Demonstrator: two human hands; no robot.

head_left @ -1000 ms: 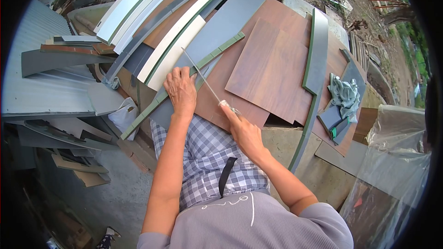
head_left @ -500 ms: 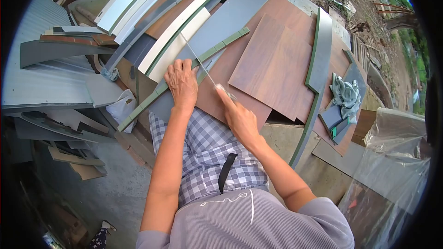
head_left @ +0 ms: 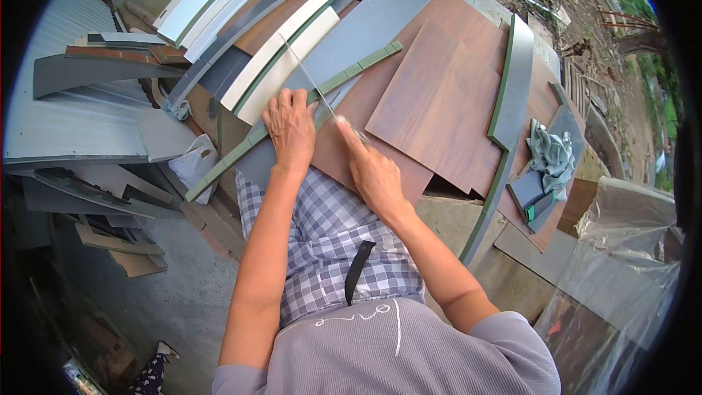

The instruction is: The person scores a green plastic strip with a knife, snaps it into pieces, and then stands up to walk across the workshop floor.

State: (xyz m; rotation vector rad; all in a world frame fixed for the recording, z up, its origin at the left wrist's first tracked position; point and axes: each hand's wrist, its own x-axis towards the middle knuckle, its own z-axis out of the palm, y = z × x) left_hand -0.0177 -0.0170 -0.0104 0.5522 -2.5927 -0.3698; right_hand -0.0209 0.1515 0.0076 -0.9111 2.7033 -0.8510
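A long narrow board with a green edge (head_left: 219, 168) lies aslant over a grey panel, and several short lines cross its edge at intervals. My left hand (head_left: 291, 133) is bent over this board and grips it near the middle. My right hand (head_left: 374, 174) is closed around the near end of a thin, straight saw (head_left: 307, 73), its index finger stretched along it. The saw crosses the board just right of my left fingers. Its handle is mostly hidden in my palm and blurred.
Brown wood-grain panels (head_left: 442, 95) lie under and right of my hands. A long green-edged grey board (head_left: 506, 95) and a crumpled grey-green cloth (head_left: 550, 152) are farther right. White and grey boards (head_left: 300, 25) are stacked ahead. A person's foot (head_left: 167, 350) shows at lower left.
My right hand has moved slightly forward and left, and the saw has slid farther across the board. My left hand stays on the same spot of the board.
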